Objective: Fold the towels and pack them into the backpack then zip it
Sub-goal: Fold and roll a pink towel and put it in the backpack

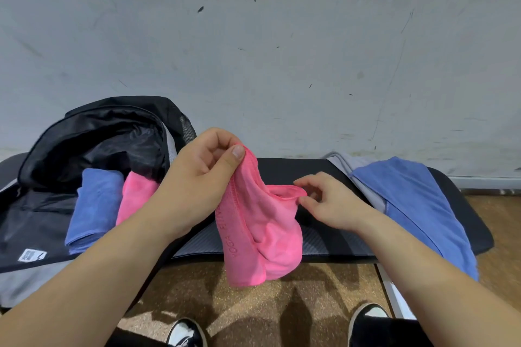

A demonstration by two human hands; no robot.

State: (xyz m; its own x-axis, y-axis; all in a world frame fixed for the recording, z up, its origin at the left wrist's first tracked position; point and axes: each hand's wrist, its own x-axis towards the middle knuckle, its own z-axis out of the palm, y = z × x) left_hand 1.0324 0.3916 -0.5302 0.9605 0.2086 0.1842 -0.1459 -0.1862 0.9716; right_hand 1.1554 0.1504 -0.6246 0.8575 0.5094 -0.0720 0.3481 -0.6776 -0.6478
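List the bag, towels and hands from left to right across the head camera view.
backpack → folded blue towel → folded pink towel → left hand → held pink towel → right hand → loose blue towel

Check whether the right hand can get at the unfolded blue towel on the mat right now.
Probably yes: the unfolded blue towel lies just beside the right hand with nothing between them, but its fingers pinch the pink towel and must let go first.

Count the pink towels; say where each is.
2. The held pink towel hangs pinched by the left hand and right hand; the folded pink towel lies in the backpack, beside a blue towel. Others may hide inside.
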